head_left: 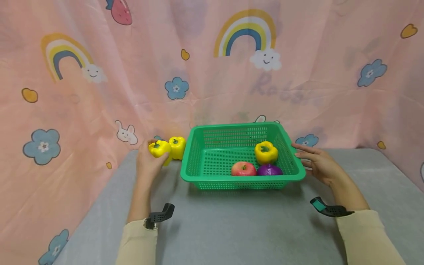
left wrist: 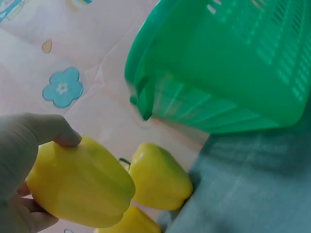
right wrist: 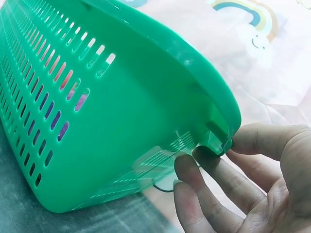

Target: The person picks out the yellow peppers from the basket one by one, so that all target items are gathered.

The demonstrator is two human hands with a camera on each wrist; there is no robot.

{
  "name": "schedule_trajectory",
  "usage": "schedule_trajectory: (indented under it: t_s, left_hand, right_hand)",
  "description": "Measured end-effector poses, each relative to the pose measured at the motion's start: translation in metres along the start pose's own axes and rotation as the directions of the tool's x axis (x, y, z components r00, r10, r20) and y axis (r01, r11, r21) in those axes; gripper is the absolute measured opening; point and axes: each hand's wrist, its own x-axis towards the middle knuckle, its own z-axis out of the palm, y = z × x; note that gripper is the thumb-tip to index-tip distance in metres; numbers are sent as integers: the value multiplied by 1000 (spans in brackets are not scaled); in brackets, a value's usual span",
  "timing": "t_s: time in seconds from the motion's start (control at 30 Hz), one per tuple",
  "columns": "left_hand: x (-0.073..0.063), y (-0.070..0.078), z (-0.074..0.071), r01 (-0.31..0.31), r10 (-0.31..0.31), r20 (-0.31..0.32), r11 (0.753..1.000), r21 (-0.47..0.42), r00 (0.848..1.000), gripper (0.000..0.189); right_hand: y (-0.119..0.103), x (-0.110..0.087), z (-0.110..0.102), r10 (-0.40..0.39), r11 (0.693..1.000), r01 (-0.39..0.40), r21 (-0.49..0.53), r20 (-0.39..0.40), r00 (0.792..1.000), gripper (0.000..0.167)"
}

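Holding a yellow pepper (left wrist: 80, 182) in my left hand (head_left: 148, 161), I have the thumb on one side of it and the other fingers around the opposite side, I think because its skin looks smooth and its body is round, so it could turn if supported only from one side. This pepper is at the left of the green basket (head_left: 241, 178), apart from it, and it seems to be lifted above the table (head_left: 241, 224). A second pepper (head_left: 178, 146) stands with its stem upward just beside the left end of the basket, and a third pepper (left wrist: 130, 224) is partly hidden by the one I hold. At the other end, the fingers of my right hand (head_left: 319, 163) are loosely bent and touch the rim; whether they really pinch it, I cannot tell. In my judgement they are there to steady the basket against sliding. Inside it, another yellow pepper (head_left: 266, 154) and what looks like a purple onion (head_left: 269, 170) are toward the right, with an apple (head_left: 243, 169) near the middle of the front, and the walls probably stop these round things from rolling out.
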Motion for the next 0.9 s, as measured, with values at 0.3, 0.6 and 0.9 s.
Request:
schedule_trajectory:
  t_s: [0.3,0.6,0.9]
  left_hand:
    - [5,-15,-5,28,-29,43,999,20,999,61]
    - [7,-32,-7,92,-92,13,995,-25,996,62]
    - [6,-48,-11,137,-138,-24,989,-48,990,61]
  right_hand:
    - [2,-2,-2,-9,1000,9,19,2,1000,65]
    - [1,-2,-1,-8,1000,8,16,-8,1000,65]
    - [1,-3,-2,-17,997,16,70,3,1000,66]
